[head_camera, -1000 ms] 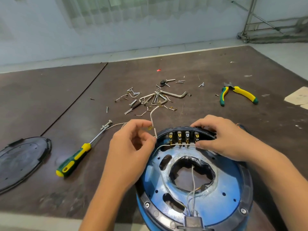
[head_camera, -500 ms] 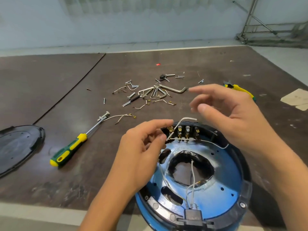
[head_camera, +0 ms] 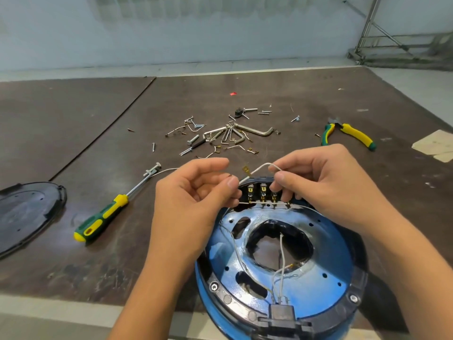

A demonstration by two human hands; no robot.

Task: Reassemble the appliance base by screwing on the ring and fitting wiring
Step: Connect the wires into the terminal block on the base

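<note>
The blue appliance base (head_camera: 326, 273) lies bottom-up at the near edge of the table, with a black ring (head_camera: 358, 288) round its rim and a row of brass terminals (head_camera: 262, 195) at its far side. A short white wire (head_camera: 260, 168) with a brass connector arches above the terminals. My left hand (head_camera: 196, 192) pinches its left end between thumb and forefinger. My right hand (head_camera: 328, 182) pinches its right end. More white wires (head_camera: 282, 261) run through the central opening to a black socket (head_camera: 282, 312).
A green-yellow screwdriver (head_camera: 105, 214) lies left of the base, a black cover plate (head_camera: 24, 212) at the far left, pliers (head_camera: 348, 133) at the back right. Several screws, hex keys (head_camera: 235, 133) and wire pieces are scattered behind my hands.
My right hand came off the terminal block, lifted, then came down and took the wire's free end. My left hand kept hold of the wire and raised it above the terminals.
</note>
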